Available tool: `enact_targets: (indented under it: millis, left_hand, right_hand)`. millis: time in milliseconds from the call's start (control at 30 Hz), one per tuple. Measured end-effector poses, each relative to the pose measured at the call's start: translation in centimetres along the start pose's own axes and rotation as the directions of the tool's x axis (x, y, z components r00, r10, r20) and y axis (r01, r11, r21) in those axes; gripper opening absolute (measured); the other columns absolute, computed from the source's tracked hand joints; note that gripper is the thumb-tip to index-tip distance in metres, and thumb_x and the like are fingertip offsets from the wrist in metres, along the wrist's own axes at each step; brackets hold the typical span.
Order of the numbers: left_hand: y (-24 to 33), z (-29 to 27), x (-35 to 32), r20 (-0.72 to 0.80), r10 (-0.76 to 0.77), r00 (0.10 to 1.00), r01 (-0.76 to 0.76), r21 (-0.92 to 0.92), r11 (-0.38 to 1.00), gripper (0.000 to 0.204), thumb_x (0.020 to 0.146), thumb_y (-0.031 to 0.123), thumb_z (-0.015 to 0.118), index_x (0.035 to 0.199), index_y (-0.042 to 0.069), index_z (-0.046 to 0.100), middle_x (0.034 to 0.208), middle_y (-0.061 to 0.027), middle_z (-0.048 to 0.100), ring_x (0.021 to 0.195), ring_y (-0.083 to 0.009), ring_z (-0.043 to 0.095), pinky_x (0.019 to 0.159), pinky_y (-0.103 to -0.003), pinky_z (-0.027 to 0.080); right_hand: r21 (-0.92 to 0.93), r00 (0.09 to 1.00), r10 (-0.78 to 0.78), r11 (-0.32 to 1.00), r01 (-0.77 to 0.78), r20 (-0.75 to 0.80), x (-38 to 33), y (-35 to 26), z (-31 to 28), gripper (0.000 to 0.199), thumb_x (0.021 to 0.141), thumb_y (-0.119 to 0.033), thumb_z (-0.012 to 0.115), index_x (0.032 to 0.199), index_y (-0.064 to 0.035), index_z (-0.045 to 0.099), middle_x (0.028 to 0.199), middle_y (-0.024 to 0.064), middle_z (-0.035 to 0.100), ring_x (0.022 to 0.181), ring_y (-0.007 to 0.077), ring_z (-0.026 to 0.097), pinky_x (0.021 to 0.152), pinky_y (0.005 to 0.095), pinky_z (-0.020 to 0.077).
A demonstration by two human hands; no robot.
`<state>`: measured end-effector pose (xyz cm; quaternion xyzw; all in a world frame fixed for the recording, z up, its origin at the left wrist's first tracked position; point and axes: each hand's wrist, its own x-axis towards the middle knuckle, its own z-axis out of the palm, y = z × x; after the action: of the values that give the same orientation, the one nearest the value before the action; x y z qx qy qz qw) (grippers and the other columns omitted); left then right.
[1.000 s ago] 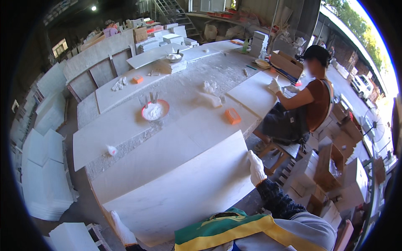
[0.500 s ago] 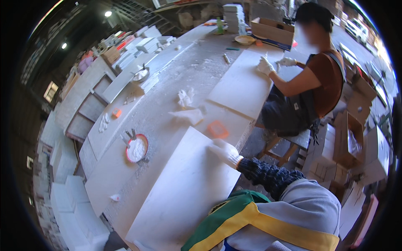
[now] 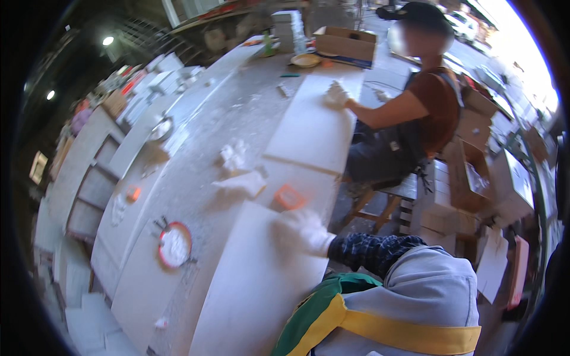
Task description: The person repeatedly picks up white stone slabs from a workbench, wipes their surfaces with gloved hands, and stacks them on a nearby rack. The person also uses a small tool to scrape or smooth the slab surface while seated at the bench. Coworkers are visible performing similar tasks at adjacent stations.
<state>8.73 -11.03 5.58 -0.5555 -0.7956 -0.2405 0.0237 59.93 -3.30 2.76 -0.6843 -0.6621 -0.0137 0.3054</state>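
A large white flat panel [image 3: 249, 296] lies tilted across the near part of the work table, running out of view at the lower edge. Over its far right part is my right hand [image 3: 304, 231] in a white glove, smeared by motion. Its fingers cannot be made out, nor whether it touches the surface. Just beyond it lies an orange block [image 3: 289, 196], and left of that a white cloth [image 3: 243, 183]. My left hand is out of view.
A red-rimmed bowl of white paste [image 3: 175, 244] with tools stands left of the panel. Across the table, a seated co-worker [image 3: 415, 107] in white gloves handles another white panel [image 3: 309, 127]. Cardboard boxes [image 3: 469, 172] crowd the right side; a framed white piece [image 3: 89, 190] stands left.
My right hand has moved from the panel's right edge inward over its surface. The whole view has shifted, so the table and co-worker appear farther left.
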Motion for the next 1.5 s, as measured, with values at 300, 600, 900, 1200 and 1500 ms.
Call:
enact_targets:
  millis: [300, 600, 900, 1200, 1500]
  left_hand:
    - [-0.2, 0.9, -0.3, -0.054, 0.123, 0.991, -0.109, 0.206, 0.972, 0.047, 0.108, 0.029, 0.051, 0.141, -0.005, 0.057, 0.142, -0.0234, 0.059, 0.131, -0.0365, 0.055, 0.114, -0.044, 0.041]
    - [-1.6, 1.3, -0.6, -0.047, 0.120, 0.992, -0.104, 0.266, 0.958, 0.045, 0.108, 0.028, 0.050, 0.140, -0.003, 0.058, 0.141, -0.0242, 0.060, 0.132, -0.0380, 0.054, 0.116, -0.047, 0.040]
    - [-7.9, 6.2, 0.6, -0.056, 0.050, 0.997, -0.024, 0.388, 0.921, 0.046, 0.110, 0.036, 0.045, 0.136, 0.002, 0.062, 0.134, -0.0227, 0.065, 0.126, -0.0407, 0.059, 0.108, -0.052, 0.046]
    - [-3.4, 3.9, -0.2, -0.020, -0.184, 0.983, 0.185, 0.054, 0.981, 0.054, 0.112, 0.034, 0.043, 0.148, -0.006, 0.048, 0.152, -0.0284, 0.049, 0.139, -0.0424, 0.047, 0.118, -0.047, 0.037]
    - [-1.9, 2.4, -0.2, 0.055, -0.200, 0.978, 0.207, -0.157, 0.966, 0.051, 0.113, 0.031, 0.042, 0.150, -0.003, 0.047, 0.155, -0.0254, 0.047, 0.139, -0.0369, 0.050, 0.118, -0.043, 0.038]
  right_hand:
    - [0.197, 0.905, -0.403, 0.906, 0.374, 0.138, -6.8, -0.8, 2.8, 0.066, 0.086, -0.038, 0.075, 0.146, -0.0196, 0.055, 0.151, 0.0154, 0.049, 0.141, 0.0386, 0.046, 0.118, 0.0549, 0.0391]
    - [0.171, 0.902, -0.398, 0.912, 0.372, 0.164, -6.2, -0.9, 1.3, 0.054, 0.088, -0.030, 0.072, 0.138, -0.0140, 0.059, 0.145, 0.0141, 0.052, 0.139, 0.0371, 0.047, 0.117, 0.0534, 0.0394]
    - [0.191, 0.915, -0.357, 0.927, 0.322, 0.187, -5.1, -1.5, -0.1, 0.050, 0.087, -0.027, 0.073, 0.133, -0.0128, 0.061, 0.141, 0.0127, 0.054, 0.137, 0.0361, 0.048, 0.115, 0.0537, 0.0408]
    - [0.199, 0.932, -0.277, 0.952, 0.233, 0.235, -4.8, -2.3, -0.7, 0.043, 0.085, -0.029, 0.071, 0.125, -0.0162, 0.065, 0.134, 0.0117, 0.059, 0.129, 0.0350, 0.055, 0.106, 0.0517, 0.0458]
    - [0.197, 0.924, -0.353, 0.926, 0.322, 0.146, -4.8, -2.2, -0.2, 0.042, 0.085, -0.023, 0.071, 0.126, -0.0151, 0.066, 0.133, 0.0124, 0.060, 0.125, 0.0378, 0.056, 0.105, 0.0521, 0.0463]
